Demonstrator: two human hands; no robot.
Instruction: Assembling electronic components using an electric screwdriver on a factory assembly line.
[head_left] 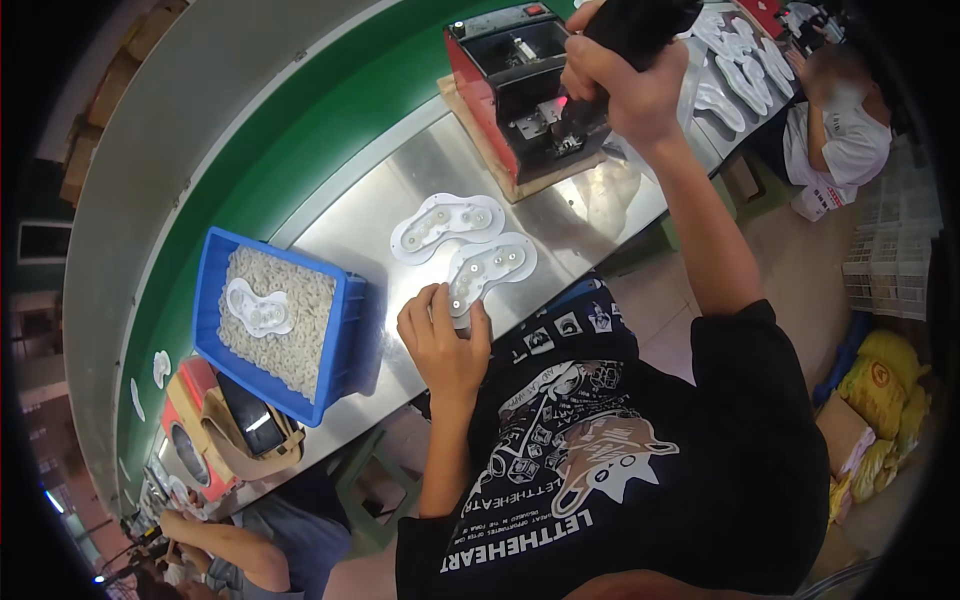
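My left hand [445, 345] grips the near end of a curved white plastic part [490, 265], thumb on one side and fingers on the other. The part lies flat on the metal bench, with several round pieces set in its recess. A second similar part [440, 228] lies just beyond it, close alongside. My right hand [640, 95], raised at the upper right, is wrapped round a black power screwdriver [640, 28]. The tool's lower end is over the front of a red and black screw feeder [500, 95], where a small red light glows; its tip is hard to make out.
A blue bin [345, 330] of small whitish pieces, with another white part [258, 308] on top, stands left on the bench [400, 170]. Beyond runs a green belt [350, 100]. White parts [740, 70] lie far right. Co-workers sit at right and lower left.
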